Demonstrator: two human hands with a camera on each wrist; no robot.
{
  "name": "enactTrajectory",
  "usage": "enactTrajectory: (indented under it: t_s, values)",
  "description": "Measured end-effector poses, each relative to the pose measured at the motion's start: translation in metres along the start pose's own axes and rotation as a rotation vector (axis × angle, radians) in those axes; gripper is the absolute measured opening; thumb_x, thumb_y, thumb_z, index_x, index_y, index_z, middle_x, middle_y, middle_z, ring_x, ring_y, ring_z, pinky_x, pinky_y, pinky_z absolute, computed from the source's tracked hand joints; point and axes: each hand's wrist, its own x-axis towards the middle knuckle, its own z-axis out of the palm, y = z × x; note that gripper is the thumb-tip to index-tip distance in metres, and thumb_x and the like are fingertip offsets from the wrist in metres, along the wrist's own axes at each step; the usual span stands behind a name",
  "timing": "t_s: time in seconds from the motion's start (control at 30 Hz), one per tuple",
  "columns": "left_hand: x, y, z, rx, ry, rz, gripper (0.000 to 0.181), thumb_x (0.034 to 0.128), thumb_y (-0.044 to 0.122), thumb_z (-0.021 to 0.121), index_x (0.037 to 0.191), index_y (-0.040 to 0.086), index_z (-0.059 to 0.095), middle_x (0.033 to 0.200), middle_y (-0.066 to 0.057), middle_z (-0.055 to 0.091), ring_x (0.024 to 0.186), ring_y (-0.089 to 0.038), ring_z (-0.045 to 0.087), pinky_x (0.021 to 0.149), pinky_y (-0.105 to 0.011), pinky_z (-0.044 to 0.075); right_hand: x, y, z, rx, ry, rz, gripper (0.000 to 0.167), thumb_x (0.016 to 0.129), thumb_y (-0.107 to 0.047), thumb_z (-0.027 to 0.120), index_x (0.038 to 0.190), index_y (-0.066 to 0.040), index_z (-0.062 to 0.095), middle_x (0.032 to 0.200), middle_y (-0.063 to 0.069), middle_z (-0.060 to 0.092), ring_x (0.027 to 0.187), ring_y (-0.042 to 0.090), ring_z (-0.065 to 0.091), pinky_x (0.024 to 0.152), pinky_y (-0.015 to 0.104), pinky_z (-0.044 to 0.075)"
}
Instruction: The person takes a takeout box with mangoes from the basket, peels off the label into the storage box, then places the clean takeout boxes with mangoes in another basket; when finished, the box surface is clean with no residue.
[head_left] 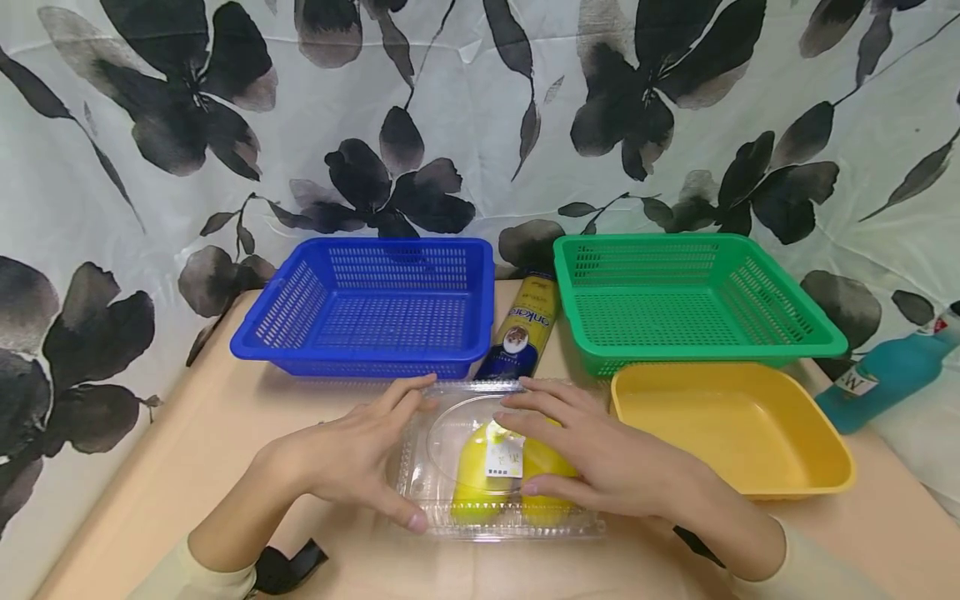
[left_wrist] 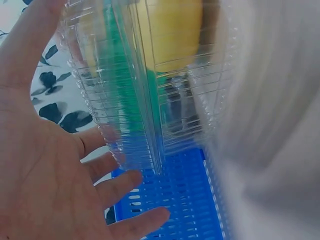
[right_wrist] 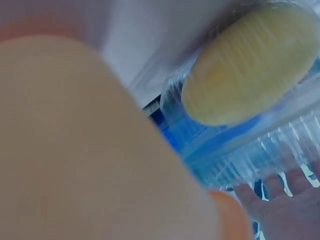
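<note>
A clear plastic clamshell box [head_left: 432, 492] lies on the table in front of me, its lid down. Through it show two yellow oval fruits [head_left: 476, 467], with a white label [head_left: 504, 454] on the lid above them. My left hand [head_left: 348, 454] is at the box's left side, fingers spread; in the left wrist view its palm [left_wrist: 45, 165] faces the ridged wall. Over the right part of the lid lies my right hand [head_left: 600, 450], fingers extended and thumb apart. The right wrist view shows one fruit [right_wrist: 255, 65] inside the clear plastic, partly behind my blurred hand.
Behind the box stand a blue basket [head_left: 397, 321] and a green basket [head_left: 652, 317]. Between them lies a yellow and blue package [head_left: 528, 321]. A yellow tray [head_left: 712, 425] sits at the right, with a turquoise bottle [head_left: 892, 375] beyond it. Floral cloth [head_left: 517, 125] hangs behind.
</note>
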Motion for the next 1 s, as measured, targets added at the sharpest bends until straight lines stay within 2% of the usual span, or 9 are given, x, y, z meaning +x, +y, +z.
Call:
enactTrajectory:
  t_s: [0.2, 0.4, 0.67, 0.87, 1.0]
  values:
    - [0.003, 0.002, 0.000, -0.028, -0.018, -0.023, 0.125, 0.0613, 0.077, 0.083, 0.156, 0.015, 0.030, 0.167, -0.002, 0.017, 0.143, -0.032, 0.041, 0.113, -0.057, 0.039, 0.009, 0.002, 0.006, -0.055, 0.036, -0.089, 0.050, 0.099, -0.051, 0.064, 0.143, -0.027, 0.058, 0.156, -0.005, 0.047, 0.148, 0.023, 0.038, 0.118, 0.051, 0.038]
    - [0.005, 0.001, 0.000, -0.030, -0.023, -0.028, 0.126, 0.0611, 0.078, 0.083, 0.157, 0.016, 0.029, 0.168, -0.001, 0.015, 0.142, -0.033, 0.042, 0.111, -0.057, 0.041, 0.013, 0.003, 0.005, -0.062, 0.047, -0.140, 0.030, 0.099, -0.044, 0.067, 0.123, -0.027, 0.068, 0.149, -0.004, 0.055, 0.141, 0.019, 0.047, 0.115, 0.047, 0.042]
    - [0.008, 0.000, 0.000, -0.039, -0.024, -0.013, 0.126, 0.0615, 0.077, 0.083, 0.156, 0.015, 0.029, 0.168, -0.001, 0.015, 0.144, -0.032, 0.040, 0.113, -0.057, 0.039, 0.014, 0.003, 0.006, -0.075, 0.054, -0.223, 0.011, 0.098, -0.031, 0.072, 0.106, -0.025, 0.070, 0.141, -0.001, 0.061, 0.131, 0.018, 0.058, 0.108, 0.041, 0.050]
    - [0.005, -0.003, 0.000, -0.058, -0.021, -0.012, 0.128, 0.0608, 0.078, 0.083, 0.157, 0.014, 0.028, 0.167, -0.002, 0.015, 0.146, -0.031, 0.037, 0.115, -0.055, 0.039, 0.018, 0.002, 0.009, -0.075, 0.052, -0.231, 0.008, 0.099, -0.028, 0.071, 0.105, -0.022, 0.070, 0.140, -0.003, 0.061, 0.134, 0.018, 0.056, 0.109, 0.039, 0.049]
    - [0.005, -0.006, 0.002, -0.083, -0.015, 0.004, 0.130, 0.0603, 0.076, 0.085, 0.158, 0.013, 0.026, 0.166, -0.001, 0.016, 0.145, -0.026, 0.038, 0.116, -0.051, 0.040, 0.022, 0.000, 0.010, -0.065, 0.021, -0.205, 0.004, 0.100, -0.026, 0.069, 0.100, -0.022, 0.066, 0.138, -0.003, 0.062, 0.137, 0.017, 0.054, 0.111, 0.037, 0.047]
